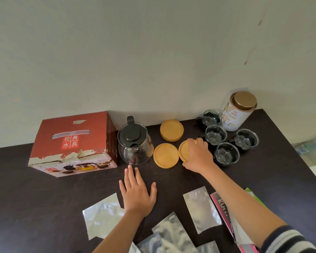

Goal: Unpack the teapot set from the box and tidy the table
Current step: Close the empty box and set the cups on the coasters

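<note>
Fingers of the right hand (197, 154) curled over a round wooden coaster (185, 152), gripping its rim and hiding most of its right half; the left hand (137, 194) lay flat on the dark table (26, 198), fingers straight and spread, holding nothing.

From the head view, a second coaster (166, 155) sat touching the held one on its left, and a small stack of coasters (171, 130) stood behind them — how many were in it I could not tell. The glass teapot (134, 143) with its black lid stood just beside the red cardboard box (71, 141), which was closed, its torn top edge showing pale card; whatever it held was hidden. Something dark showed at the bottom of the teapot, too murky to name. Four glass cups (215, 134) in black holders clustered to the right, looking empty, near a white cylindrical tin (237, 111) capped with a gold lid. Crinkled silver foil pouches (201, 209) lay flat along the near edge, several cut off by the frame, with a pink-edged booklet (224, 212) partly under the right forearm.
</note>
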`<state>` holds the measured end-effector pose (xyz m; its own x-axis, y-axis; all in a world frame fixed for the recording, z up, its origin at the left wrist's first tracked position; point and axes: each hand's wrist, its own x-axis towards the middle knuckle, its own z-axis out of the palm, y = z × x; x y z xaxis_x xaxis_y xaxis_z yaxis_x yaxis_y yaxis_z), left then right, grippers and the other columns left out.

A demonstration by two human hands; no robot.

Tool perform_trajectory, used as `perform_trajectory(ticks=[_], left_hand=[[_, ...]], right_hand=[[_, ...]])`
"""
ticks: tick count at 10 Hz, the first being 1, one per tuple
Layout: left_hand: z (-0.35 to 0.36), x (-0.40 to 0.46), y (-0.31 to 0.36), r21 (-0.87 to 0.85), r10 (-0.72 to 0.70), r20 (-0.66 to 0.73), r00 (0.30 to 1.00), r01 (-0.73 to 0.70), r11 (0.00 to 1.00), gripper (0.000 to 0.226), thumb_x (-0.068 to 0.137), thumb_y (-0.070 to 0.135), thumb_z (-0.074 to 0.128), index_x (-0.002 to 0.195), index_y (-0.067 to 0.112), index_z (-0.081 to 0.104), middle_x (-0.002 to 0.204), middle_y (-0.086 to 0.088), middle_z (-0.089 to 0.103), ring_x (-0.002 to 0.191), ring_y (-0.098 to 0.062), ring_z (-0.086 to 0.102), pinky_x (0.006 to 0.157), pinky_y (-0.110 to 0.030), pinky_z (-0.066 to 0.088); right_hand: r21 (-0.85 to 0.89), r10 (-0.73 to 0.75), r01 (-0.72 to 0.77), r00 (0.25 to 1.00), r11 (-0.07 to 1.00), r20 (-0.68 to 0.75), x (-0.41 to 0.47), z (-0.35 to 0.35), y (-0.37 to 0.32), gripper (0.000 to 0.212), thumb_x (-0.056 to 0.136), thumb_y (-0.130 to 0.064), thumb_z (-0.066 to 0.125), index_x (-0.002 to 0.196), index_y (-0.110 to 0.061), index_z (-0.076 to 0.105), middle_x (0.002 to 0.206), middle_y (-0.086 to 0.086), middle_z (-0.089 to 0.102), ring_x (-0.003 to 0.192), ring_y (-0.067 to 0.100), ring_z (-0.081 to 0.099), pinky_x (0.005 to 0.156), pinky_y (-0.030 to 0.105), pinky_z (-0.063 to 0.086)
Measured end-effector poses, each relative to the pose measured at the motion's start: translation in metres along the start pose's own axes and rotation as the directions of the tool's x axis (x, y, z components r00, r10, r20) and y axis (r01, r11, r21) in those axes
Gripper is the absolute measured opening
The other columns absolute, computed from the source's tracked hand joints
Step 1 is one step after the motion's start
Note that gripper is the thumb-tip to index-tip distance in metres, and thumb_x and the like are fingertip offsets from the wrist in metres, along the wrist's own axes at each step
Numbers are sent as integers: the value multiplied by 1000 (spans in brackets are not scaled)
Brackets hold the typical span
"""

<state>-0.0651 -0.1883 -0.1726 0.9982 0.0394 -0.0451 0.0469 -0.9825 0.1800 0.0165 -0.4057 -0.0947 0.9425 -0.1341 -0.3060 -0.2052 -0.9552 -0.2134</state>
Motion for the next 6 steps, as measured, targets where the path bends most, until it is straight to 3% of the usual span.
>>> perform_trajectory(ticks=[2, 3, 4, 5, 6], left_hand=[[-1, 0, 0, -1, -4, 6, 1000, 4, 1000, 80, 85, 60, 33, 139, 1, 41, 150, -19, 33, 140, -36, 28, 107, -55, 28], [-1, 0, 0, -8, -2, 0, 1000, 2, 1000, 80, 85, 59, 34, 139, 1, 41, 150, -19, 33, 140, -36, 28, 107, -56, 28], [-1, -1, 0, -2, -4, -3, 1000, 4, 1000, 80, 84, 59, 34, 138, 1, 42, 149, -19, 34, 139, -36, 29, 107, -56, 29], [-2, 0, 1, 3, -3, -4, 1000, 3, 1000, 80, 84, 59, 35, 137, 0, 43, 148, -20, 35, 138, -37, 31, 106, -56, 30], [-1, 0, 1, 3, -5, -3, 1000, 5, 1000, 80, 84, 59, 35, 137, 1, 43, 148, -20, 35, 138, -36, 30, 106, -56, 30]], right_hand=[[94, 13, -17, 999, 995, 41, 0, 11, 8, 72, 81, -31, 73, 140, -24, 32, 156, 17, 5, 145, 36, 6, 98, 48, 41], [116, -1, -6, 999, 993, 54, -1, 12, 12, 67, 84, -32, 71, 141, -22, 35, 158, 16, 1, 146, 34, 0, 101, 48, 39], [109, -22, 19, 999, 994, 27, -5, 9, 7, 67, 83, -32, 72, 139, -19, 39, 158, 14, 4, 146, 32, 6, 101, 47, 40], [133, -83, 96, 992, 987, -94, -2, 1, -5, 67, 83, -29, 72, 141, -16, 40, 154, 12, 19, 143, 28, 20, 100, 42, 42], [224, -141, 188, 968, 956, -209, 13, -9, -26, 58, 86, -28, 67, 137, -11, 44, 141, 10, 36, 130, 26, 36, 89, 34, 46]])
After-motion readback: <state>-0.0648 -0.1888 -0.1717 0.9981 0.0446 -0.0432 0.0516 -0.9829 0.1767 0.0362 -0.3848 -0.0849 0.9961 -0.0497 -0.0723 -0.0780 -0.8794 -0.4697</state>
